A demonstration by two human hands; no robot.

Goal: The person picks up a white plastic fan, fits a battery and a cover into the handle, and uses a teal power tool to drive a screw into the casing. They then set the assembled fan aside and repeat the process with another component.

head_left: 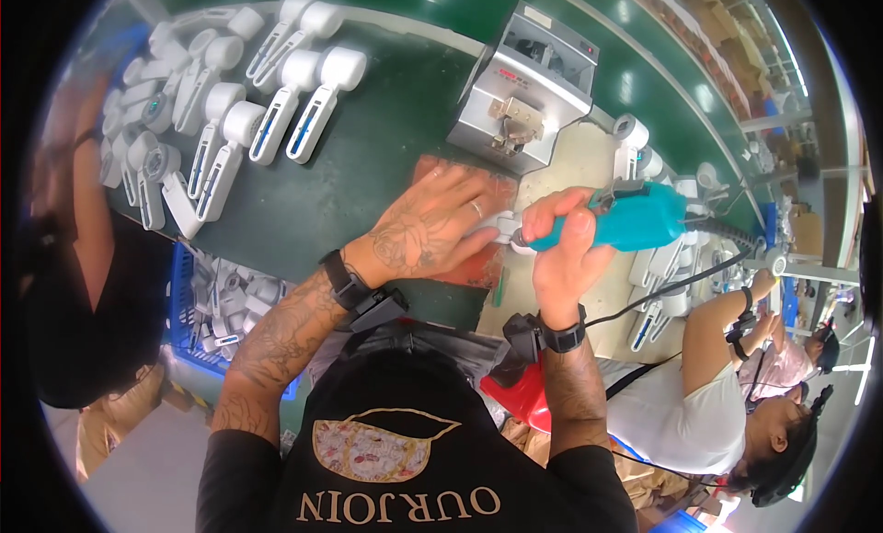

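Note:
My right hand [572, 262] is wrapped round a teal electric screwdriver [644, 217], which lies nearly level with its cable trailing off to the right. The driver's tip meets a white plastic part [503, 226], mostly covered by my left hand [430, 225]. That hand lies over the part, its fingers bent down and holding it against a reddish-brown mat [474, 272]. Both wrists wear dark bands with small black boxes. What the driver's tip touches is hidden by my fingers.
A silver box-shaped screw feeder [524, 91] stands just beyond my hands. Many white handheld fan bodies [317, 110] crowd the green bench at left; others lie at right. A blue crate [181, 303] of white parts sits at lower left. Co-workers [676, 400] are on both sides.

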